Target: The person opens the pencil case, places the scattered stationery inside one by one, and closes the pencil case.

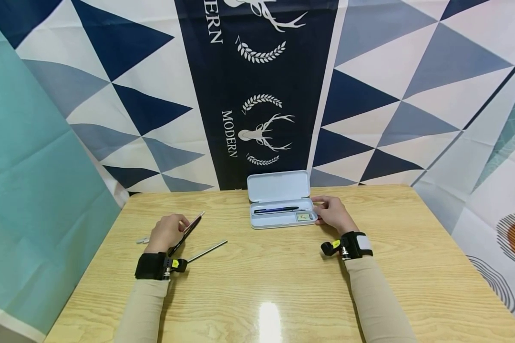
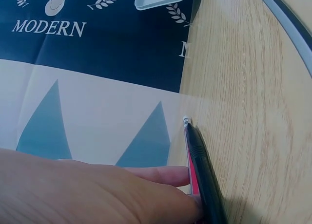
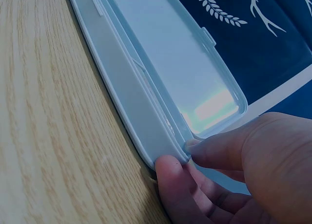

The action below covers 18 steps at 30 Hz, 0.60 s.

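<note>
My left hand (image 1: 166, 233) is at the left of the table, its thumb and finger on a slim pinkish-red pencil (image 2: 193, 177) with a white end. Right alongside lies a black pen (image 2: 204, 173), overlapping the pencil in the left wrist view. An open pale blue pencil case (image 1: 279, 220) stands near the table's back edge, its lid (image 1: 279, 186) tipped back. Inside are a dark pen (image 1: 276, 209) and a small eraser-like block (image 1: 304, 216). With thumb and fingers, my right hand (image 1: 332, 213) grips the case's right end.
A thin silvery stick (image 1: 208, 251) lies on the wooden table (image 1: 240, 286), right of the left hand. Beyond that hand's left side shows a small whitish thing (image 1: 143, 240), partly hidden. A patterned cloth (image 1: 257, 95) hangs behind the table.
</note>
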Available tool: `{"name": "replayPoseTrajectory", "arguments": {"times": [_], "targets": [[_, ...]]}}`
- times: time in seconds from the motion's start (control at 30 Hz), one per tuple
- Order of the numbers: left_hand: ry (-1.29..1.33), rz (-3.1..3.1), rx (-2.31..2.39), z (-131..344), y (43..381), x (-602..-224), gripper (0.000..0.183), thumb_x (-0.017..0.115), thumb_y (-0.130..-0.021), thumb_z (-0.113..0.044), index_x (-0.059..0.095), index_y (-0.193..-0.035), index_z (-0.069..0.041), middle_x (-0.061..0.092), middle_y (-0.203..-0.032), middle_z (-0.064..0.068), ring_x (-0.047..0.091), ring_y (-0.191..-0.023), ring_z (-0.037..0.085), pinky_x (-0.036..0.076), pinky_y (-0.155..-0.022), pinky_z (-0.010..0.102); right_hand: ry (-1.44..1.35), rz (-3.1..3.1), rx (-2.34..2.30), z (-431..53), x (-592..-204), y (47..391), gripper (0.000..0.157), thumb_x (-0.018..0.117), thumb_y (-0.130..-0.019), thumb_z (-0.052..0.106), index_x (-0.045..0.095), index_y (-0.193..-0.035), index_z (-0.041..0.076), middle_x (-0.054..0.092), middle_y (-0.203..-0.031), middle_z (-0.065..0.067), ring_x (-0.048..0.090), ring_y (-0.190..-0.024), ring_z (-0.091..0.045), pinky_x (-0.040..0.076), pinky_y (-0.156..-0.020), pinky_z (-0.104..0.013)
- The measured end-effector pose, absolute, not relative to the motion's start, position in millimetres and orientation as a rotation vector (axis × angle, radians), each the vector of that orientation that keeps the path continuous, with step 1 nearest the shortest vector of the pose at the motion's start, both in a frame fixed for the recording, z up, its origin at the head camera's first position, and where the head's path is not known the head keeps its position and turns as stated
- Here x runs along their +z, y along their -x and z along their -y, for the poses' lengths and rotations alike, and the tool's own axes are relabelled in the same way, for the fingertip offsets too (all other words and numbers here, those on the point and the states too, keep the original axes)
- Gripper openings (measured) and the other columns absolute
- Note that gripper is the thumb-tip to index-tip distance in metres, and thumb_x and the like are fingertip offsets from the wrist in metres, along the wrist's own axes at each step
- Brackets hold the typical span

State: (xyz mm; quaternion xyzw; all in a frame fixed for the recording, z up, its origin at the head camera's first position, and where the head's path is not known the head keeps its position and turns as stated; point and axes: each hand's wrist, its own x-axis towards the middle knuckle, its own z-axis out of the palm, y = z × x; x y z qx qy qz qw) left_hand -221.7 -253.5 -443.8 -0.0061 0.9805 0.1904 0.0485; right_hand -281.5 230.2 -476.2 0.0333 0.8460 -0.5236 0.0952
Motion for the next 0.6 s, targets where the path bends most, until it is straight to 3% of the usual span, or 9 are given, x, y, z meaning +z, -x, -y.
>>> {"name": "replayPoseTrajectory", "arguments": {"times": [0.6], "targets": [[0.020, -2.989, 0.598, 252.7, 220.9, -443.1, 0.025, 0.071, -0.100, 0.005, 0.079, -0.122, -0.002, 0.079, -0.107, 0.018, 0.069, -0.086, 0.030, 0.055, -0.073, 0.042, -0.102, -2.514, -1.551, -231.3, -476.6, 280.8, 0.048, 0.057, -0.114, 0.007, 0.057, -0.161, -0.003, 0.061, -0.105, -0.014, 0.068, -0.076, -0.011, 0.063, -0.064, -0.022]]}}
